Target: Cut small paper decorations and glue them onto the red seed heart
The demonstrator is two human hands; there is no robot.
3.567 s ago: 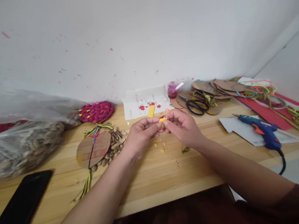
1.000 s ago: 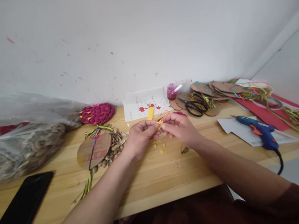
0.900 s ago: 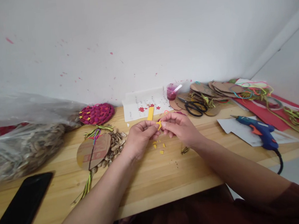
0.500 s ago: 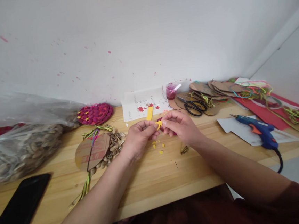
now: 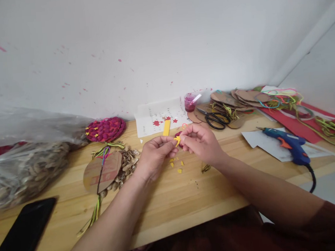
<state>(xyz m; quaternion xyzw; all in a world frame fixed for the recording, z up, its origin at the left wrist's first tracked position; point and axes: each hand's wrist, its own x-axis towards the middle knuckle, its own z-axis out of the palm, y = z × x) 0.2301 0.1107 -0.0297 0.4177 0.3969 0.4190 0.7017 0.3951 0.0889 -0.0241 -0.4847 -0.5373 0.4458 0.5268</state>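
Observation:
Between my two hands is a small yellow star (image 5: 177,141), pinched from both sides above the table. My left hand (image 5: 158,151) is closed, thumb and forefinger on the star's left edge. From the other side my right hand (image 5: 202,144) is closed on it too, fingertips close to the left ones. Below them lie several yellow scraps (image 5: 179,171). Just beyond the left fingers a yellow strip (image 5: 166,127) rests partly on a white printed sheet (image 5: 145,121), which bears several red stars (image 5: 156,123). A dark pink piece behind the fingers is mostly hidden.
Black-handled scissors (image 5: 218,120) lie by cardboard discs (image 5: 226,99) and a cup of red paint (image 5: 189,103). A blue glue gun (image 5: 289,144) rests at right. At left are a cardboard disc with string (image 5: 101,174), shells (image 5: 127,166), a pink decorated disc (image 5: 107,129), a bag (image 5: 27,169) and a phone (image 5: 24,231).
The view has shifted slightly. The yellow star appears turned a little between my fingertips; both hands stay in nearly the same place.

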